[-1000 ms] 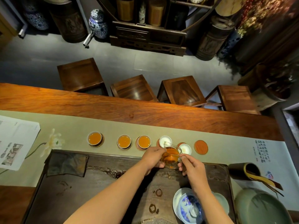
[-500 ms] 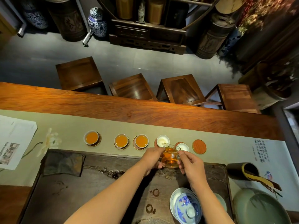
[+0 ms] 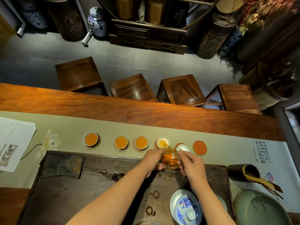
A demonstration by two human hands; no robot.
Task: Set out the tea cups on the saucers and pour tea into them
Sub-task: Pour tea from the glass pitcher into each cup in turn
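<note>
A row of white cups on round saucers stands on the green runner. Three cups hold amber tea: the left one (image 3: pixel 90 138), the second (image 3: pixel 121 141) and the third (image 3: pixel 141 142). My right hand (image 3: pixel 191 164) pinches the handle of a glass pitcher (image 3: pixel 171 158) of tea, tilted with its spout over the fourth cup (image 3: pixel 163 142), where tea is landing. My left hand (image 3: pixel 154 159) holds the pitcher's left side. The fifth cup (image 3: pixel 183 147) looks empty. A red saucer (image 3: pixel 199 147) at the row's right end carries no cup.
The dark wooden tea tray (image 3: pixel 97 192) lies under my arms, a dark cloth (image 3: pixel 61 166) at its left. A blue-and-white lidded bowl (image 3: pixel 186 208) sits near right, a green basin (image 3: pixel 263 208) and a tool holder (image 3: pixel 243 172) beyond. Papers (image 3: pixel 14 142) lie far left. Stools stand behind the table.
The pitcher has tipped further and its spout has moved over the fourth cup, which now has tea in it. Both hands stayed on the pitcher.
</note>
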